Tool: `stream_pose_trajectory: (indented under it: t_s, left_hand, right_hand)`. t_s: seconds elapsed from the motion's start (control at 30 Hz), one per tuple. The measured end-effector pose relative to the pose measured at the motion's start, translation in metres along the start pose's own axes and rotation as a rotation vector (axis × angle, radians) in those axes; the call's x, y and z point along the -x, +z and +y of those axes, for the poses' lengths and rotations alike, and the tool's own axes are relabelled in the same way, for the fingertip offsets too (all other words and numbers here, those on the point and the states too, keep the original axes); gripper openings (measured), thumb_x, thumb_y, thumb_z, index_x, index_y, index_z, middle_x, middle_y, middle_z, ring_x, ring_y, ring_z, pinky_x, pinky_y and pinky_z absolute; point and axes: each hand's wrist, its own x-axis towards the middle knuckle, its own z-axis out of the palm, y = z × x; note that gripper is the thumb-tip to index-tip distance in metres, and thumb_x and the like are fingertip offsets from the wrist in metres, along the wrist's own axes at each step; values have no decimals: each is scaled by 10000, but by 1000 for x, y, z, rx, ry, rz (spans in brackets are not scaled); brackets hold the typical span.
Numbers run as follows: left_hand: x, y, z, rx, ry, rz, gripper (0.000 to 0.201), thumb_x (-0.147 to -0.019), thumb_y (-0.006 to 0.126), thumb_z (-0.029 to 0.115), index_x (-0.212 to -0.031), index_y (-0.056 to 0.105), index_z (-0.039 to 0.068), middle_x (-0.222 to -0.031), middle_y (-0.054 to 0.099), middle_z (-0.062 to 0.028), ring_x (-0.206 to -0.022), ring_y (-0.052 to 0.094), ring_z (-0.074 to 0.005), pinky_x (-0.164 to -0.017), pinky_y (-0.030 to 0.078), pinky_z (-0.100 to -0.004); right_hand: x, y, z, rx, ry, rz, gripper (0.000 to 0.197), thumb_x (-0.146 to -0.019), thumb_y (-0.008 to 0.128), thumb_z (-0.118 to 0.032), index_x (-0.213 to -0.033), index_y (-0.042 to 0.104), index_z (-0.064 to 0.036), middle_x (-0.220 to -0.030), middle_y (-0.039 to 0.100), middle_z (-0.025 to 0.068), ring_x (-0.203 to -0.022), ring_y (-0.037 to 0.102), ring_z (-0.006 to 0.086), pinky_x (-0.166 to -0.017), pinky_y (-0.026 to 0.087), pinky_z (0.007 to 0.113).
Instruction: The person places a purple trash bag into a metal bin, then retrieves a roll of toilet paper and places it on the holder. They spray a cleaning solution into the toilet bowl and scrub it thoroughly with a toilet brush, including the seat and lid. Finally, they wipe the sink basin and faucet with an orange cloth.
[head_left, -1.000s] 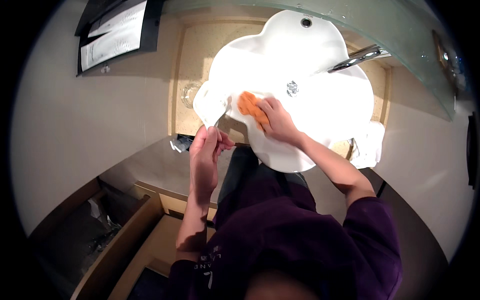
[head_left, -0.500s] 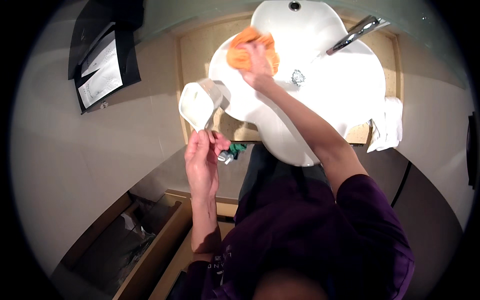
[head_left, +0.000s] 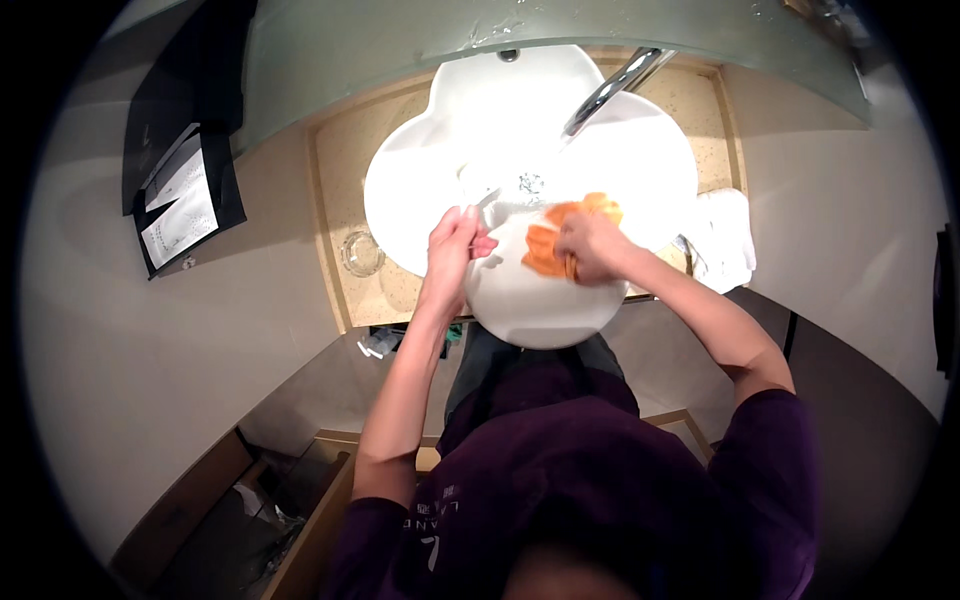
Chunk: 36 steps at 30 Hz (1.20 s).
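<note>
My left hand is closed around the near end of a white cup over the left part of the basin. The cup's outline nearly melts into the bright white around it. My right hand, somewhat smeared by motion, grips a bunched orange cloth against the near inner wall of the white lobed sink. Between and beyond both hands lies the metal drain. A chrome faucet reaches in from the far right.
A clear glass dish sits on the speckled counter left of the basin. A white towel hangs over the right edge. Above the far side runs a frosted glass shelf. An open drawer is low at left.
My right hand has drawn the orange cloth from the sink's far left to its near side. My left hand has carried the cup from the counter's left over the basin. The view has shifted.
</note>
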Motion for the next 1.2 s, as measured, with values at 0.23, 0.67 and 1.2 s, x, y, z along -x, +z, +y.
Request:
stream_pose_trajectory:
  t_s: [0.23, 0.67, 1.2]
  left_hand:
    - [-60, 49, -21, -121, -25, -102, 291, -1034, 484, 303, -838, 529, 93, -797, 543, -10, -727, 585, -124, -678, 470, -272]
    - [-24, 26, -20, -112, 10, -62, 299, -1052, 463, 319, -869, 550, 99, -824, 602, -19, -780, 608, -107, -733, 486, -268]
    - [-51, 48, -33, 111, -89, -155, 214, -983, 505, 298, -873, 519, 115, -811, 545, -20, -762, 580, -137, -699, 463, -261]
  right_hand:
    - [36, -24, 14, 61, 110, 628, 331, -732, 630, 14, -1053, 602, -62, -1095, 563, 155, -1074, 512, 341, -978, 408, 422]
    - [68, -70, 17, -367, 531, 118, 310, -653, 862, -143, -822, 652, 10, -910, 675, 172, -823, 637, 324, -788, 517, 396]
    - [55, -22, -8, -1627, 464, 868, 227, -995, 573, -152, -1135, 614, 22, -1049, 663, 75, -877, 622, 97, -758, 504, 232]
